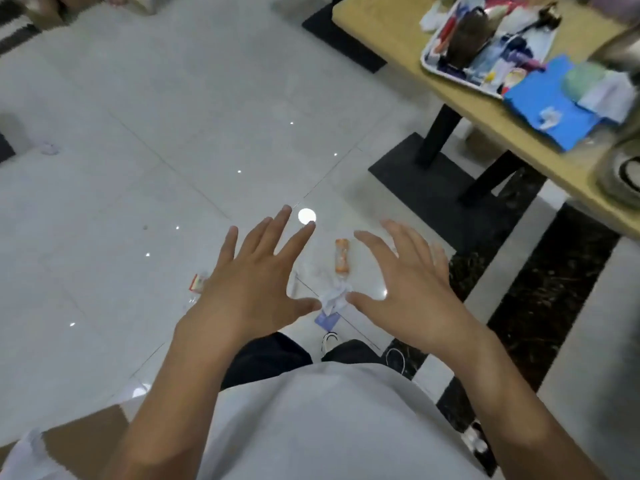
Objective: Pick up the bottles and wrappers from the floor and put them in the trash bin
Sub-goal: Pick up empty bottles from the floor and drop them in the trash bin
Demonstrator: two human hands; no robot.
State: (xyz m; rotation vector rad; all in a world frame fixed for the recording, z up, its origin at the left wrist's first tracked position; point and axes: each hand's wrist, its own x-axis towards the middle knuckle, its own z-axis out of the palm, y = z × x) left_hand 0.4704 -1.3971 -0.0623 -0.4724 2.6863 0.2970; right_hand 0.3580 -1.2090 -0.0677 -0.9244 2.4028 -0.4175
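Okay, pickup hasn't started: your left hand (pixel 256 282) and right hand (pixel 408 285) are both spread wide and empty above the floor (pixel 173 150). An orange wrapper (pixel 341 256) lies at 12 o'clock from your shoe (pixel 329 339), with a crumpled white wrapper (pixel 334 296) nearer to it. Next you probably need to bend and pinch one. No bin is in view.

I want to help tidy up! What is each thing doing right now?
left hand: open, fingers spread, holding nothing
right hand: open, holding nothing
orange bottle: lying on its side on the floor
white wrapper: crumpled, on the floor
red wrapper: on the floor, partly behind the left hand
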